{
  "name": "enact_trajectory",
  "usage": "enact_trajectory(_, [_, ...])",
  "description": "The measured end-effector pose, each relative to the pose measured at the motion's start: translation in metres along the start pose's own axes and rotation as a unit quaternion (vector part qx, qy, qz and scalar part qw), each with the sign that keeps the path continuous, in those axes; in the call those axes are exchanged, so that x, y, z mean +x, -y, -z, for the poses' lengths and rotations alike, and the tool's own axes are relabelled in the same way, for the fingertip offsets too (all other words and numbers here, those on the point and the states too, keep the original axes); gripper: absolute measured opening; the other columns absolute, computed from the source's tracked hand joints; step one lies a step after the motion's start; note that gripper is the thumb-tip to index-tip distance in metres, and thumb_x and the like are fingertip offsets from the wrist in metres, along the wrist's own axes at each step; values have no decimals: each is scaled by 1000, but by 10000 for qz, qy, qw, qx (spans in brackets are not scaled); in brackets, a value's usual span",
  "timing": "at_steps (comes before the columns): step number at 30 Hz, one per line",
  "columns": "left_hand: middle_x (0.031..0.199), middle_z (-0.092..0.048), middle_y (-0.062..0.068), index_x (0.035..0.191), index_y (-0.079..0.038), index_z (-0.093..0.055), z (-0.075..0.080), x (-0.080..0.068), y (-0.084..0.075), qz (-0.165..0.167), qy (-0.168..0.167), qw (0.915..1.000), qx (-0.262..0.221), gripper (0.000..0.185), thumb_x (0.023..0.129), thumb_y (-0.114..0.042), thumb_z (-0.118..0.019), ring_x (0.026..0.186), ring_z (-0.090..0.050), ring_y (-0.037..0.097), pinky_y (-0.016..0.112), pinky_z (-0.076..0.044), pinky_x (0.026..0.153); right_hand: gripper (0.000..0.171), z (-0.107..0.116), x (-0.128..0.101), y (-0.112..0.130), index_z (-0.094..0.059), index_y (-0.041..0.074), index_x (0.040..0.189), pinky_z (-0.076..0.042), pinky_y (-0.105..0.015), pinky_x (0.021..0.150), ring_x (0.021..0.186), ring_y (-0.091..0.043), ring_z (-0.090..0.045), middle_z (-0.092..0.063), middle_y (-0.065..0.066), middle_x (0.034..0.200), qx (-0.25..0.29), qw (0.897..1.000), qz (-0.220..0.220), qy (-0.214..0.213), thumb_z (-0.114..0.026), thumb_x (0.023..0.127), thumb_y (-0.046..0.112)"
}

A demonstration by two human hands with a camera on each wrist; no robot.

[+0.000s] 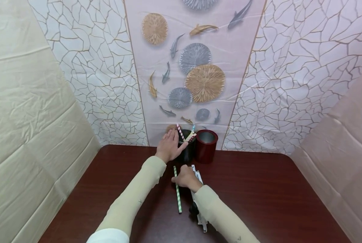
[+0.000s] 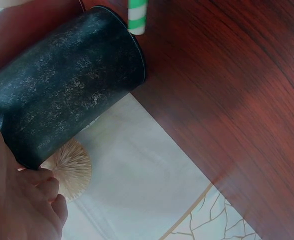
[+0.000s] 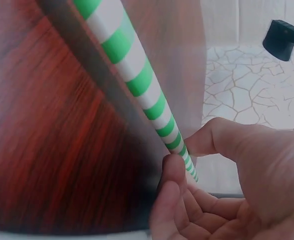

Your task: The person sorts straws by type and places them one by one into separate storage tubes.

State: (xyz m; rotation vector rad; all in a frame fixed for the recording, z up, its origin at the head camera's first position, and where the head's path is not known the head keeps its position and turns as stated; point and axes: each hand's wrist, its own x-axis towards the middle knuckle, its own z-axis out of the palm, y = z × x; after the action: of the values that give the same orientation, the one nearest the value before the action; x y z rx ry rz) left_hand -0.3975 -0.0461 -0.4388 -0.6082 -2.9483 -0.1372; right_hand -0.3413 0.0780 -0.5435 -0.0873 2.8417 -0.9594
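My right hand [image 1: 186, 177] pinches a green-and-white striped straw [image 1: 178, 199] between thumb and fingertips, above the table in front of the cups. In the right wrist view, the straw [image 3: 139, 80] runs slanting away past the fingertips, its shadow on the wood beside it. My left hand [image 1: 168, 145] holds the black cup [image 1: 187, 156] at its left side near the rim, thumb toward the front. Several striped straws [image 1: 181, 132] stand in this cup. The left wrist view shows the cup's dark mottled wall [image 2: 72, 85], with the fingers [image 2: 44, 187] at its rim.
A dark red cup [image 1: 205, 148] with a grey inside stands against the black cup's right side. Thin white strips [image 1: 199, 175] lie partly hidden under the right forearm. A patterned cloth wall [image 1: 196, 111] rises behind the brown table [image 1: 253, 189].
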Motion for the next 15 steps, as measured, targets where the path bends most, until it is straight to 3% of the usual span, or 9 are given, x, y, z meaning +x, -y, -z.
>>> enact_trajectory(2, [176, -21, 20, 167, 1, -21, 0, 0, -1, -9, -2, 10000, 4, 89, 110, -67, -22, 165, -19, 31, 43, -20, 135, 32, 0, 0, -10, -67, 14, 62, -50, -33, 57, 58, -20, -60, -65, -2, 59, 46, 9999, 142, -32, -84, 79, 35])
enact_trajectory(9, [176, -18, 21, 168, 2, -19, 0, 2, -1, 21, 73, 10000, 17, 89, 110, -67, -22, 166, -18, 31, 43, -19, 135, 44, 45, -56, 13, -60, 16, 49, -46, -29, 55, 53, -19, -56, -57, 2, 48, 68, 9999, 146, 5, -81, 86, 28])
enact_trajectory(15, [176, -20, 21, 167, 2, -20, -3, 2, 0, -6, 20, 10000, 1, 89, 110, -67, -24, 165, -20, 32, 43, -20, 135, 56, 63, -73, 4, -47, 21, 43, -40, -25, 51, 45, -11, -41, -40, 10, 41, 147, 9995, 268, 30, -79, 89, 26])
